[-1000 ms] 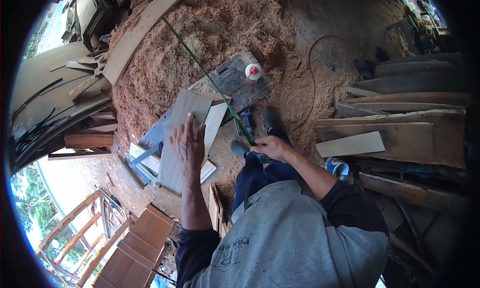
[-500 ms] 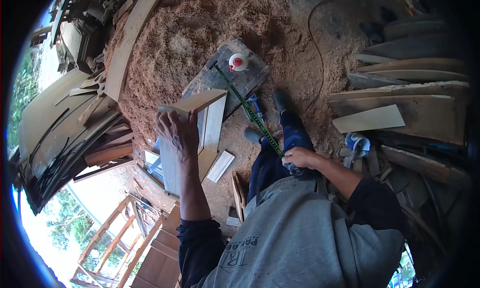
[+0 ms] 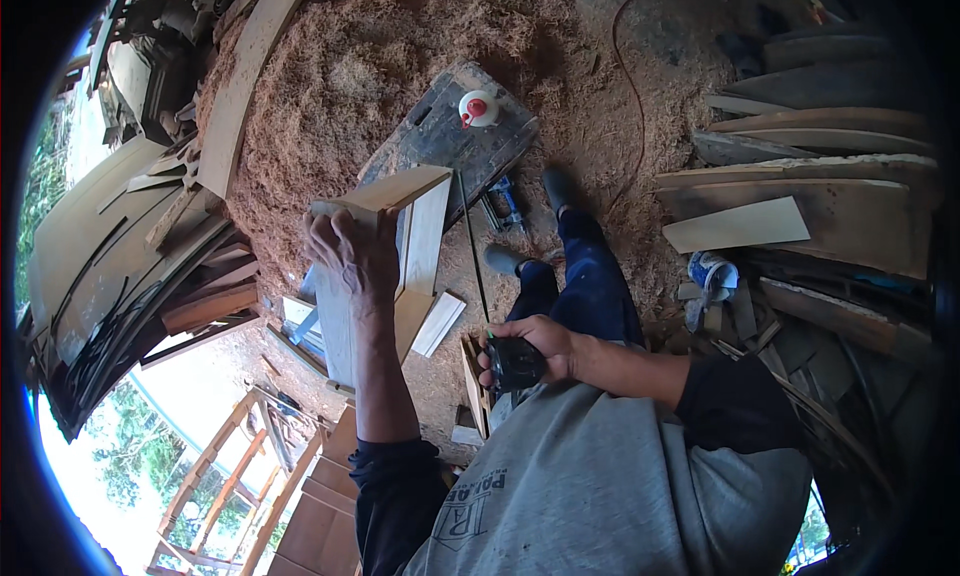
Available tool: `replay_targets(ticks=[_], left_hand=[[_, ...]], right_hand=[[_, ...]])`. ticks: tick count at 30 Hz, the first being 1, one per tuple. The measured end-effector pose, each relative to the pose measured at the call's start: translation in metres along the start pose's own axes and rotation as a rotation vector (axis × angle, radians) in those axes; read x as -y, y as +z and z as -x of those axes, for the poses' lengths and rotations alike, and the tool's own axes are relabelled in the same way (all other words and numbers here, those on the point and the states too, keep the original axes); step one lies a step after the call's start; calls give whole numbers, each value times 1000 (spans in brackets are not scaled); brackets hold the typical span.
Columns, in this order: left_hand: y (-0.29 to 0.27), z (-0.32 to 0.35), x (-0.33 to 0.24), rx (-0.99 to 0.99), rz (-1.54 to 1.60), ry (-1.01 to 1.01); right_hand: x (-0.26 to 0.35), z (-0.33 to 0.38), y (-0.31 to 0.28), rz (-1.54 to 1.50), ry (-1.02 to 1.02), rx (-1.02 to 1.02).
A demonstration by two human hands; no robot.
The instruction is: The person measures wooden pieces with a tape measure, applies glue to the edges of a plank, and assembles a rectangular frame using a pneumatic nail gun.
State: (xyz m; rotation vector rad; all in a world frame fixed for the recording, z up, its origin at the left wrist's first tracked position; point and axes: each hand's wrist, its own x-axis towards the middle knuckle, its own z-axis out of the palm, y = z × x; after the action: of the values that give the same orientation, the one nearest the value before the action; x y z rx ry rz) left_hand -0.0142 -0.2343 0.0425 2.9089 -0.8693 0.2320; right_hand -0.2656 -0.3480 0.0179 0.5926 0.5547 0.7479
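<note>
My left hand (image 3: 352,254) grips one end of a short pale wooden board (image 3: 390,189) and holds it lifted and tilted above other light boards (image 3: 425,238) that lie on the ground. Close to my body, my right hand (image 3: 545,348) is closed around a black tape measure (image 3: 514,364). Its thin tape (image 3: 472,246) runs out from the case toward the dark work slab (image 3: 440,141). The two hands are well apart.
A white bottle with a red cap (image 3: 478,108) stands on the dark slab. Behind it lies a large sawdust heap (image 3: 400,46). Planks (image 3: 735,224) are stacked at right, wooden frames (image 3: 300,506) at lower left. A blue tool (image 3: 505,201) lies by my shoes (image 3: 558,188).
My left hand has picked the pale board up off the pile and raised it. My right hand has drawn back toward my body with the tape measure.
</note>
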Motion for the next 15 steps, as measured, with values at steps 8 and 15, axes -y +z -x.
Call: replay_targets(ticks=[8, 15], left_hand=[[-5, -6, 7, 3, -1, 39], [-14, -14, 7, 41, -28, 48]], right_hand=[[-13, -35, 15, -172, -106, 101], [-13, -54, 37, -252, -180, 285]])
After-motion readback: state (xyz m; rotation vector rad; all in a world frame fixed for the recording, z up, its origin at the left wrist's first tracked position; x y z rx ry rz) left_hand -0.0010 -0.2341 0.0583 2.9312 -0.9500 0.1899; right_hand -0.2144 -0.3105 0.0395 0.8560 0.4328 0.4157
